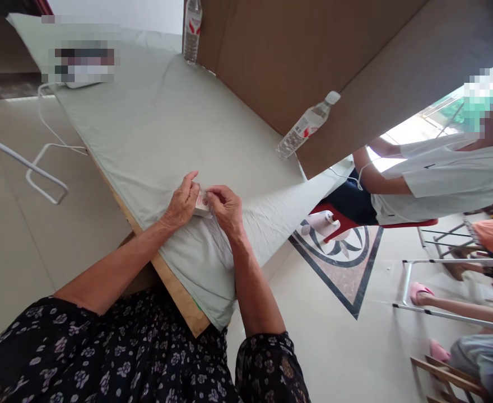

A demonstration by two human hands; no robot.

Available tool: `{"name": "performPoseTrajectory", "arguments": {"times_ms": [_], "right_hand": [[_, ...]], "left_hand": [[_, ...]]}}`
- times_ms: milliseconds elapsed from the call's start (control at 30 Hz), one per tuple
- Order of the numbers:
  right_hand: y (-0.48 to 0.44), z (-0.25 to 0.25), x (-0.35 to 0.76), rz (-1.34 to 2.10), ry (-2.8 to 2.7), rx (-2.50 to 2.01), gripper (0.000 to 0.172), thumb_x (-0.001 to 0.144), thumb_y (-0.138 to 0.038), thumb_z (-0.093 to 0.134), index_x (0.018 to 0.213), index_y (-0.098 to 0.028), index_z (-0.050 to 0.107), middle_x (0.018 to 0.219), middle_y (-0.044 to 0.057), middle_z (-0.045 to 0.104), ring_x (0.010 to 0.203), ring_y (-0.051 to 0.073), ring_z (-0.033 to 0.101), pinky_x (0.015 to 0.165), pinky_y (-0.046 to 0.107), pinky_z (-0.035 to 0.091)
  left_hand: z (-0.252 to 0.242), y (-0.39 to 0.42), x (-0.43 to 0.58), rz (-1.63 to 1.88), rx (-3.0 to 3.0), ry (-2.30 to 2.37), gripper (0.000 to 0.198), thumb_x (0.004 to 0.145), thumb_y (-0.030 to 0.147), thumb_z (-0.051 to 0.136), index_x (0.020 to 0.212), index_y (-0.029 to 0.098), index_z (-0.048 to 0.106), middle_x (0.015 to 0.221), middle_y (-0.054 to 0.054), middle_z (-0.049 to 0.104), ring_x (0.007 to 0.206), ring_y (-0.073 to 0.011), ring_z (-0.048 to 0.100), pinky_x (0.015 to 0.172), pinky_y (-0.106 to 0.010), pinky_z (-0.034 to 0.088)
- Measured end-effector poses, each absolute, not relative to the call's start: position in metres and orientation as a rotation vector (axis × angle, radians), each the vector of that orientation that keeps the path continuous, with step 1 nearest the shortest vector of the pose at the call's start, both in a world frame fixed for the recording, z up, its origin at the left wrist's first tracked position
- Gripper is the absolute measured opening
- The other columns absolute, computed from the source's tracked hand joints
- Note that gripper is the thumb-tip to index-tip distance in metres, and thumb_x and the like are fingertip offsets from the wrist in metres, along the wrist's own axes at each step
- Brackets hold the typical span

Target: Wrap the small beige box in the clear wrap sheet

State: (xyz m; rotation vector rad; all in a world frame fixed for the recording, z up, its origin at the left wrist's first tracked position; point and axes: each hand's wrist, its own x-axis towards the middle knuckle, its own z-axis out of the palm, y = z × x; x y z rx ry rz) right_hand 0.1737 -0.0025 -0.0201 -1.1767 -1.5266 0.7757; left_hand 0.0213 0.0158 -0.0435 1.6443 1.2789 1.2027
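A small white box [203, 206] with reddish print on its top face is at the table's near corner, between my two hands. My left hand [182, 202] holds it from the left, its fingers partly hiding the box and the index finger raised. At the box's right end, the thumb and fingertips of my right hand [227, 208] are pinched together on its edge. Whether they grip the box itself or a thin clear layer on it, I cannot tell. Beneath the hands, the pale green tablecloth [145, 129] is wrinkled.
A large cardboard panel [267, 61] stands across the table, with one water bottle [307, 126] leaning by it and another bottle [192, 33] upright farther back. A person in a white shirt [448, 173] sits at the right. A white cable [40, 112] hangs at the left.
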Motion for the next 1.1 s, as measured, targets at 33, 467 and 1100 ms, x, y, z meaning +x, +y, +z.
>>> {"name": "performPoseTrajectory", "arguments": {"times_ms": [33,467,1100], "right_hand": [[-0.005,-0.02,0.175,0.77,-1.555,-1.154,0.014,0.09,-0.031,0.062,0.09,-0.025,0.074,0.093,0.003,0.075,0.085,0.016,0.07,0.081,0.032,0.058],[-0.036,-0.012,0.203,0.678,-1.618,-1.199,0.038,0.093,-0.052,0.068,0.127,-0.034,0.071,0.153,0.006,0.059,0.143,0.026,0.054,0.115,0.049,0.048],[-0.022,-0.032,0.205,0.806,-1.729,-1.377,0.085,0.078,-0.041,0.085,0.154,-0.028,0.05,0.15,0.012,0.064,0.139,0.032,0.06,0.122,0.055,0.042]], "left_hand": [[-0.043,0.016,0.021,1.2,1.63,1.277,0.051,0.104,0.04,0.041,0.146,0.014,0.052,0.097,-0.007,0.068,0.085,-0.0207,0.063,0.086,-0.035,0.054],[-0.031,0.018,0.012,1.136,1.549,1.337,0.043,0.096,0.03,0.047,0.129,0.014,0.068,0.106,-0.01,0.077,0.09,-0.0217,0.068,0.09,-0.037,0.056],[-0.038,0.023,0.013,1.361,1.394,1.294,0.044,0.093,0.033,0.05,0.132,0.018,0.062,0.119,-0.011,0.075,0.114,-0.0236,0.07,0.104,-0.042,0.056]]}}
